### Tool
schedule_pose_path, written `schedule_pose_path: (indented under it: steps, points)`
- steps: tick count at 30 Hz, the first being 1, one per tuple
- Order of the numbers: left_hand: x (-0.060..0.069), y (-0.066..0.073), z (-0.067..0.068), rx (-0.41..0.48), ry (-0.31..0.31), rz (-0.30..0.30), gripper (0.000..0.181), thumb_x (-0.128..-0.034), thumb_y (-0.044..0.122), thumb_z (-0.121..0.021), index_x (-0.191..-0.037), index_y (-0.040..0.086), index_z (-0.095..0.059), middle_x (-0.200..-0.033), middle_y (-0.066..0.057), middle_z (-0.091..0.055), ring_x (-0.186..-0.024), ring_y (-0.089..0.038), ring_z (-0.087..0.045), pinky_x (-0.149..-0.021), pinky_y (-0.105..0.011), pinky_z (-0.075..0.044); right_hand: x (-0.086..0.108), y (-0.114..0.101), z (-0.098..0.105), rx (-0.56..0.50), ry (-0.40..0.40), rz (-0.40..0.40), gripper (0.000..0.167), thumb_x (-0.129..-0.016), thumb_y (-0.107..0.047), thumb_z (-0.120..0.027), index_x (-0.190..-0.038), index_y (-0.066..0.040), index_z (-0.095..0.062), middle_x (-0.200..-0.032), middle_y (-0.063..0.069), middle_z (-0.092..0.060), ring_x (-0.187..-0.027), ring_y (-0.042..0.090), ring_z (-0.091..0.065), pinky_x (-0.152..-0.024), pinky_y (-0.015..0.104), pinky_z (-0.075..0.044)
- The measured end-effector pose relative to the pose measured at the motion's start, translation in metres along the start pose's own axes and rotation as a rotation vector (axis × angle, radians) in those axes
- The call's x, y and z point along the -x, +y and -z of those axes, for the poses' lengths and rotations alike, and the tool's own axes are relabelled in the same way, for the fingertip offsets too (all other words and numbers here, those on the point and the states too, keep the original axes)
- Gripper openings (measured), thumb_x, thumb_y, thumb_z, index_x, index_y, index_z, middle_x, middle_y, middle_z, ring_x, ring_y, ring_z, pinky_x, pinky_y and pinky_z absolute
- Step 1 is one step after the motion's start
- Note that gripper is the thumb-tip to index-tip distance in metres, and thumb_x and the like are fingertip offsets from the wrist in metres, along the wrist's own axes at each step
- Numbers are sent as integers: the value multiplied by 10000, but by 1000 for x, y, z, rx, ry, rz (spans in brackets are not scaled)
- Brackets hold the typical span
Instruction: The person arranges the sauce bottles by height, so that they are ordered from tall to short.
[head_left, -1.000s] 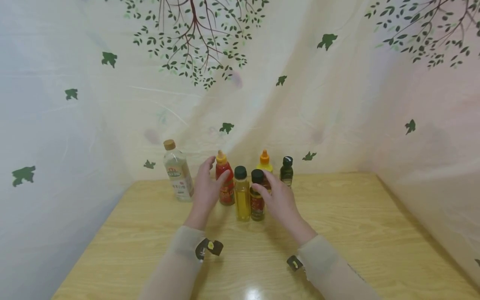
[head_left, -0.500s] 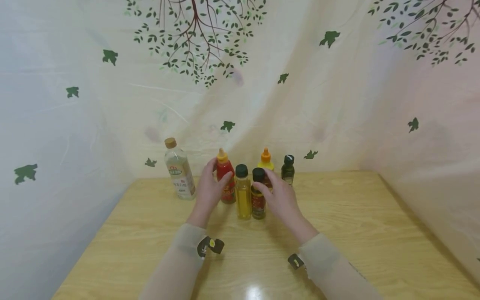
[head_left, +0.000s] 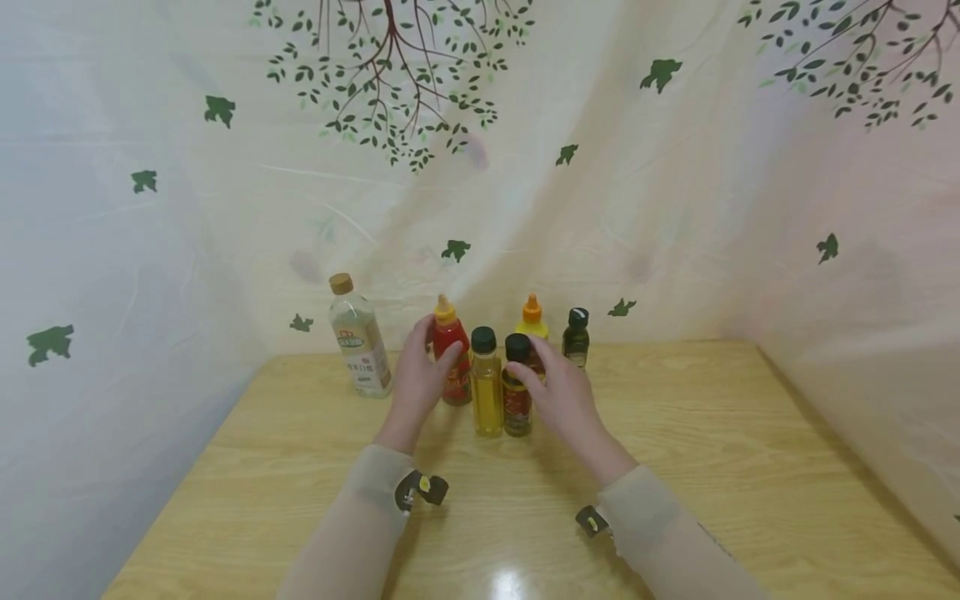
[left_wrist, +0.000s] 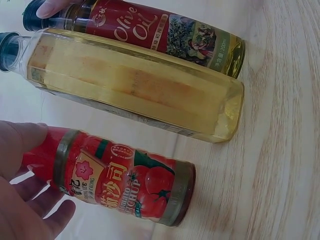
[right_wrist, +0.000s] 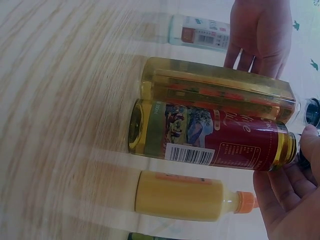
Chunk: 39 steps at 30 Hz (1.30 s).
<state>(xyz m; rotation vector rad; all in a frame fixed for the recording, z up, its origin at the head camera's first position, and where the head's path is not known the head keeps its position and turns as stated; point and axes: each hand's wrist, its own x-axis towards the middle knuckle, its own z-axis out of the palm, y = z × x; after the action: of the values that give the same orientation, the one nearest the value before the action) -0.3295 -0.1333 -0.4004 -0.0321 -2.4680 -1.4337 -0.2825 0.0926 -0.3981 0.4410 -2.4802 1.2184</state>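
My left hand is around the upper part of the red ketchup bottle, its thumb at the near side; in the left wrist view the fingers curl behind the bottle. My right hand pinches the neck and black cap of the dark olive oil bottle, thumb in front and fingers behind, as the right wrist view shows at the hand. Between these two stands a square yellow oil bottle with a dark green cap, beside the olive oil. All stand upright on the table.
A tall clear bottle with a brown cap stands at the left. Behind my right hand are a yellow squeeze bottle with an orange tip and a small dark bottle. A patterned cloth hangs behind the wooden table.
The view has shifted slightly. Both hands keep nearly the same places at the ketchup and olive oil bottles, and no bottle has clearly moved on the table.
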Motion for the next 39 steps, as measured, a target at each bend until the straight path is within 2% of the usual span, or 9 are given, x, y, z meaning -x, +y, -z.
schedule_pose_path:
  steps: [18,25,33,39]
  points:
    - [2,0,4,58,25,-44,610,-1055,196,-789,-1595,124,-514,-1530,-93,-614,-1397,-311,-598,-1179,-531,-497,1,1,-1,18,-12,-24,374,-1098,-324,-720,-1418,-138,-668,-1200,65,-789,-1113,304,-743,-975,571,-579]
    - [0,3,14,71,129,-75,576,-1030,134,-808,-1540,62,-551,-1472,-139,-642,-1346,-333,-624,-1145,-508,-526,1,2,-2,19,-9,-21,389,-1099,-372,-708,-1411,-144,-671,-1192,55,-789,-1096,299,-743,-949,559,-583]
    - [-1,3,28,50,210,-26,586,-1027,180,-817,-1536,74,-546,-1480,-140,-637,-1320,-331,-623,-1103,-512,-552,1,2,-1,16,-8,-19,366,-1100,-335,-715,-1409,-145,-670,-1204,63,-787,-1107,306,-741,-956,565,-581]
    - [-3,-1,33,-3,276,-21,561,-1013,225,-838,-1490,61,-591,-1435,-146,-658,-1276,-336,-628,-1073,-521,-547,1,2,-1,13,-4,-11,360,-1102,-353,-708,-1398,-151,-671,-1191,56,-785,-1094,298,-742,-948,553,-585]
